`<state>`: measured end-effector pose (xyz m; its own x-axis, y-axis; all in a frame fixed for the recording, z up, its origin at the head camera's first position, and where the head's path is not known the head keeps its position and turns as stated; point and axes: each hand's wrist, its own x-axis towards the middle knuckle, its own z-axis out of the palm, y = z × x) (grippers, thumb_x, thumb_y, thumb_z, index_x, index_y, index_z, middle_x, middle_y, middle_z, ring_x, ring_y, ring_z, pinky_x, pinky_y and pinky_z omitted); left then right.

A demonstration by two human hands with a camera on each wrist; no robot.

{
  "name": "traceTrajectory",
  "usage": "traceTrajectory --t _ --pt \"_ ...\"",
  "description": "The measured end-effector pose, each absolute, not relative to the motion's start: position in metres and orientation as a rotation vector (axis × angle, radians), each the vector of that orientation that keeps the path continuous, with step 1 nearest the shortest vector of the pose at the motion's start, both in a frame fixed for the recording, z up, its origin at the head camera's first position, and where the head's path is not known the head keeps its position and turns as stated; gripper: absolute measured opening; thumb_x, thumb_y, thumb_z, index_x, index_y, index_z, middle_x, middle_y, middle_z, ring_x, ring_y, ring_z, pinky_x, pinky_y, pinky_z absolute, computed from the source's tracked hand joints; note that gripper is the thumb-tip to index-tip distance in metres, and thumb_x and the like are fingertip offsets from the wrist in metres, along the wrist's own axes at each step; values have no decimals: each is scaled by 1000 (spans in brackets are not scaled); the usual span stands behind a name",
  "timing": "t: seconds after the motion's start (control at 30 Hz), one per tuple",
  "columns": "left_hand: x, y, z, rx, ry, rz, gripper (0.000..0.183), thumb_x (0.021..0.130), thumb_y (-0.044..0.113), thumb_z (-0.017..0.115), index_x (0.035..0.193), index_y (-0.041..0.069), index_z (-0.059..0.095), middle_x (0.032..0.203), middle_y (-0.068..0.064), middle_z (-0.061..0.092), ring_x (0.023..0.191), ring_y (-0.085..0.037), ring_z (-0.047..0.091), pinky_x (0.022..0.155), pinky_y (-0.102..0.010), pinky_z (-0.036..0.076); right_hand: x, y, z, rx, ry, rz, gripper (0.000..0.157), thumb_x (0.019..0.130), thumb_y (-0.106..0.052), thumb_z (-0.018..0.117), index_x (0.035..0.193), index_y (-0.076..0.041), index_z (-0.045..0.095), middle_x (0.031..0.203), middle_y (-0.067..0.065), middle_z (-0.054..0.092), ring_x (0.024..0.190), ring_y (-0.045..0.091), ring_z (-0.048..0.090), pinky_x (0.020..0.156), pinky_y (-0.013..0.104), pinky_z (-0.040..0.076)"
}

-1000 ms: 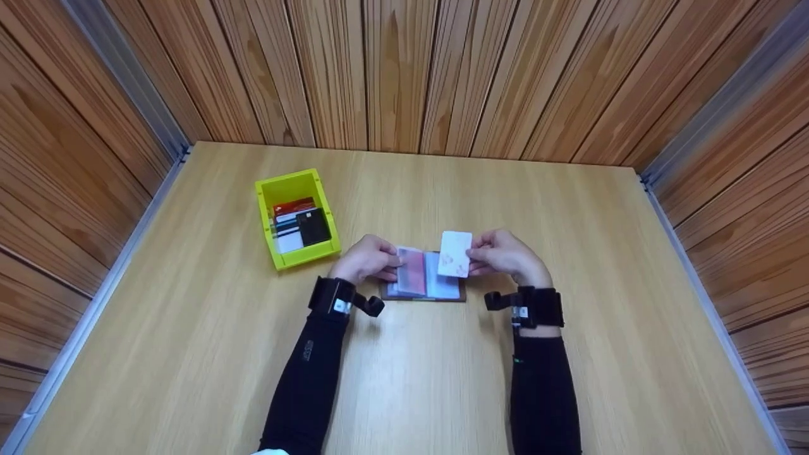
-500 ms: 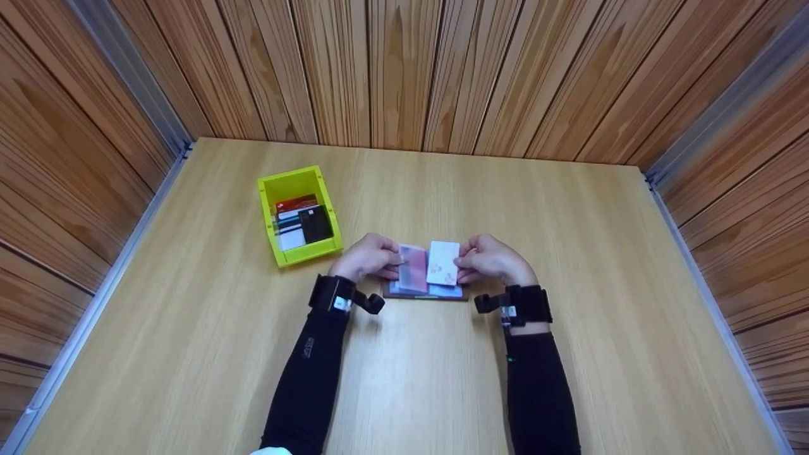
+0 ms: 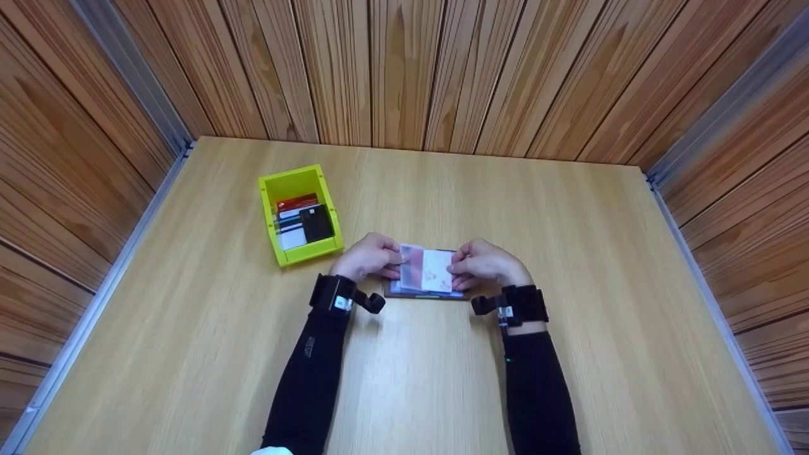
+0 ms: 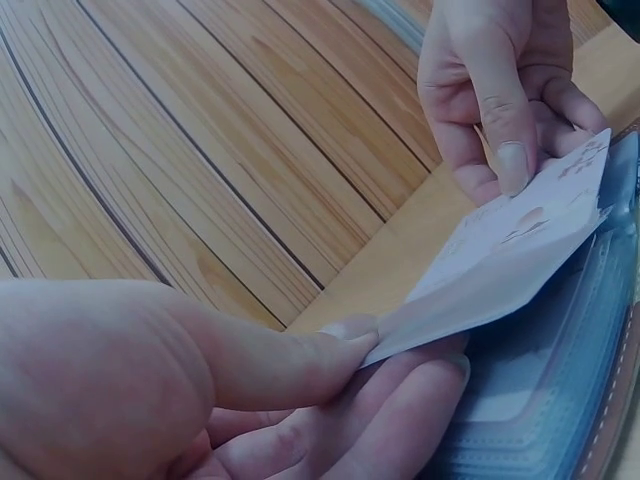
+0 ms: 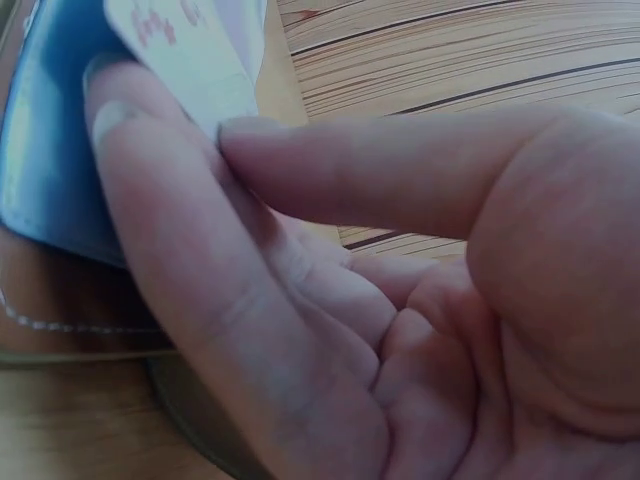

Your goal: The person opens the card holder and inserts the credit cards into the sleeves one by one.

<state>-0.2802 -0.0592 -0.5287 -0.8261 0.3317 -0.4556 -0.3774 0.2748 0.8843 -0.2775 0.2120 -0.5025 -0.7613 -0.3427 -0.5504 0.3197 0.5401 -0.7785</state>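
Note:
A brown card holder (image 3: 395, 295) with clear plastic sleeves lies unfolded on the table, between the hands. My left hand (image 3: 370, 258) pinches the edge of one raised clear sleeve (image 3: 411, 268) between thumb and fingers. From the right, my right hand (image 3: 486, 262) pinches a white card (image 3: 437, 270) with a pinkish pattern by its outer edge. In the left wrist view the card (image 4: 555, 195) lies partly within the sleeve's mouth, its outer part showing. The right wrist view has the thumb and fingertips on the card's edge (image 5: 190, 60), above the holder's stitched brown cover (image 5: 80, 300).
A yellow-green bin (image 3: 309, 254) stands at the left behind my left hand. Several cards lie in it, among them a black card (image 3: 316, 224) and a red one (image 3: 297, 202). Wood-plank walls (image 3: 404, 76) border the table (image 3: 417, 379) at the back and sides.
My right hand has moved left and slightly down, bringing the white card from beside the raised sleeve into its mouth. My left hand keeps its pinch on the sleeve, nearly still.

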Motion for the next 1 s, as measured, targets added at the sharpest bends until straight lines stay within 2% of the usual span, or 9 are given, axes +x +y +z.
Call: traceTrajectory --t 0.23,0.53,0.8,1.0 --pt "-281 -60 -529 -37 1968 1594 25 106 8 68 127 -4 70 119 -17 73 84 -16 76 82 -29 69 -281 215 -502 69 2141 -1286 12 107 -3 62 115 5 59 84 4 69 69 8 73 67 18 65" --pt "-282 -63 -528 -30 1982 1544 29 107 10 66 133 -3 69 130 -20 72 94 -20 78 87 -31 69 -282 217 -503 165 2157 -1351 11 108 -3 61 114 6 60 84 4 71 69 8 75 69 19 66" --pt "-282 -64 -530 1 1990 1543 20 107 8 65 123 -3 71 115 -13 70 89 -17 75 84 -29 69 -282 215 -505 222 2109 -1443 7 107 1 60 112 5 58 80 3 70 67 8 74 68 18 65" --pt "-282 -63 -529 -8 1993 1542 17 107 10 67 119 -1 72 107 -9 69 86 -16 75 83 -28 69 -281 212 -506 117 2099 -1387 8 106 -2 63 110 5 60 82 4 71 68 8 75 67 19 66"
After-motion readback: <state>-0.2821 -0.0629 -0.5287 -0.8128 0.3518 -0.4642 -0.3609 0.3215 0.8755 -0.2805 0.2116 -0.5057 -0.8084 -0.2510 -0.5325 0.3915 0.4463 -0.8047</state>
